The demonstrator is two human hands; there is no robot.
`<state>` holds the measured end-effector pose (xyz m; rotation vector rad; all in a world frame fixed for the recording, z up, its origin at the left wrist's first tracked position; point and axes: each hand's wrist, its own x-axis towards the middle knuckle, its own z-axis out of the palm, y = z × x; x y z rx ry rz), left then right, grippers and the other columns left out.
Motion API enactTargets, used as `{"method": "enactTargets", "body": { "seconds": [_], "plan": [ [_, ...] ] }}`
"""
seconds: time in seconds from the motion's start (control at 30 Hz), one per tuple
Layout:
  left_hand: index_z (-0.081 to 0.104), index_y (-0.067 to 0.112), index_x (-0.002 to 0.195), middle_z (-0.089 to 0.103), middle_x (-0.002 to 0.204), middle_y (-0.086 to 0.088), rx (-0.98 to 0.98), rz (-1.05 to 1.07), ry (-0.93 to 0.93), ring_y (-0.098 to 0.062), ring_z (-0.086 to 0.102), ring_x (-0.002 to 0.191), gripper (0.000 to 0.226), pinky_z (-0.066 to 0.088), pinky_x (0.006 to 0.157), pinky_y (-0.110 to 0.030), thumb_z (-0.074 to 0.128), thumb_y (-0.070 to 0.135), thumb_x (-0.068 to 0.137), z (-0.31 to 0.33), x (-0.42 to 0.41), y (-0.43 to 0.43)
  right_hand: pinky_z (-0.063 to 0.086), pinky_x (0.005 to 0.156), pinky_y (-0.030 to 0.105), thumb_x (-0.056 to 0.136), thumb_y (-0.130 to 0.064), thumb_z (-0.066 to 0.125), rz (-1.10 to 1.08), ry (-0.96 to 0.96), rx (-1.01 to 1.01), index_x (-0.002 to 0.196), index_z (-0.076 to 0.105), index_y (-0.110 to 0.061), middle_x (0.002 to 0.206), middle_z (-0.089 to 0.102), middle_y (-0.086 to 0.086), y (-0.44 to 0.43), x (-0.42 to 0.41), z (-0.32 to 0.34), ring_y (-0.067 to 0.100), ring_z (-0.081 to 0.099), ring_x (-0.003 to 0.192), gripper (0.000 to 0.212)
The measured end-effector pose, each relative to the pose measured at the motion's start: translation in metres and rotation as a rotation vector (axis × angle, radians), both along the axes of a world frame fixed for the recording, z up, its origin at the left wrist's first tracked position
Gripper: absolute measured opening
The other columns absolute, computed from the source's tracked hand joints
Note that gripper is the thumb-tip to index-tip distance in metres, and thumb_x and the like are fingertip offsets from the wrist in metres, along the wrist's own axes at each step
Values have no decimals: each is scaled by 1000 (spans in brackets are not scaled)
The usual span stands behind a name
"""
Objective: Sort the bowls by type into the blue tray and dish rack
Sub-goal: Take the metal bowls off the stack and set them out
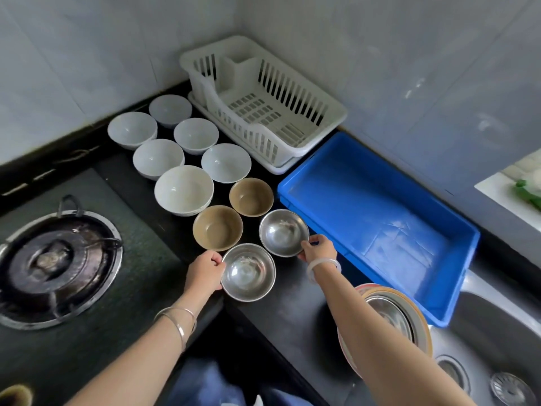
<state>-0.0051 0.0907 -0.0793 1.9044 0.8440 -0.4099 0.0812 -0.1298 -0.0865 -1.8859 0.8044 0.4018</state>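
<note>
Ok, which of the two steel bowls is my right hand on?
The far steel bowl, the one beside the blue tray; your right hand grips its rim. Your left hand holds the near steel bowl.

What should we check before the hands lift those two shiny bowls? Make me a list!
1. Left hand grip on the near steel bowl: holds its rim, ok.
2. Right hand grip on the far steel bowl: holds its rim, ok.
3. Both steel bowls hold nothing inside: ok.
4. Blue tray has room: ok, nothing in it.
5. Dish rack has room: ok, nothing in it.
6. Which container takes steel bowls: cannot tell.
</note>
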Motion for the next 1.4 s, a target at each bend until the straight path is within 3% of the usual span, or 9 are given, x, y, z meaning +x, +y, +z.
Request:
{"method": "enactTargets", "body": {
  "seconds": [0.13, 0.37, 0.67, 0.83, 1.0, 1.1, 1.17, 1.27, 1.4],
  "plan": [
    [61, 14, 84, 64, 81, -4, 99, -34, -39, -27, 65, 76, 6, 58, 75, -44, 56, 17, 88, 3, -1, -2, 58, 75, 31, 91, -12, 56, -46, 14, 92, 101, 54, -15, 76, 63, 4, 3, 3, -1, 13, 65, 59, 11],
    [67, 13, 88, 70, 86, -6, 140, -20, -48, -28, 67, 81, 13, 57, 77, -43, 57, 21, 88, 7, -2, -3, 53, 55, 20, 90, -11, 57, -77, 31, 175, 103, 54, -16, 90, 66, 9, 5, 0, 2, 16, 67, 72, 14],
    [66, 13, 88, 70, 88, -7, 134, -58, -55, -29, 66, 81, 13, 56, 78, -43, 55, 20, 89, 9, -2, -2, 56, 63, 25, 92, -10, 53, -87, 43, 243, 108, 55, -13, 103, 67, 14, 5, -5, 4, 19, 69, 81, 16],
    [64, 15, 89, 71, 94, -8, 184, -158, -54, -30, 65, 85, 14, 55, 79, -42, 52, 21, 90, 13, -4, -2, 54, 62, 22, 93, -16, 53, -41, 41, 230, 117, 57, -13, 96, 69, 8, 2, -10, 9, 14, 68, 76, 24],
    [62, 10, 106, 68, 106, -8, 321, -320, -44, -29, 61, 97, 24, 49, 77, -36, 49, 24, 91, 21, -3, -5, 57, 80, 30, 94, -18, 49, 65, 16, 151, 122, 56, -16, 102, 65, 2, -9, -17, 17, 14, 68, 82, 29],
    [57, 11, 121, 64, 119, -9, 390, -391, -41, -31, 59, 108, 33, 49, 82, -37, 48, 25, 92, 29, 2, -9, 55, 87, 36, 94, -21, 47, 127, -73, 61, 116, 59, -18, 108, 64, 1, -19, -27, 28, 13, 67, 76, 24],
    [52, 14, 129, 62, 124, -8, 396, -419, -50, -31, 57, 113, 39, 48, 85, -37, 47, 26, 92, 35, 9, -14, 54, 81, 32, 94, -21, 47, 133, -139, 29, 103, 61, -21, 102, 66, -1, -29, -35, 35, 10, 66, 68, 17],
    [56, 16, 124, 65, 121, -6, 339, -471, -118, -30, 58, 110, 35, 49, 86, -37, 47, 23, 91, 44, 23, -36, 51, 70, 26, 93, -19, 48, 106, -200, -25, 92, 63, -20, 89, 68, -1, -50, -49, 44, 10, 64, 62, 15],
    [62, 16, 116, 70, 109, -4, 272, -636, -230, -25, 61, 100, 32, 48, 78, -33, 44, 18, 89, 49, 32, -90, 50, 69, 32, 93, -15, 49, 49, -227, -110, 87, 64, -16, 80, 68, 2, -89, -75, 54, 17, 62, 60, 16]
  ]
}}
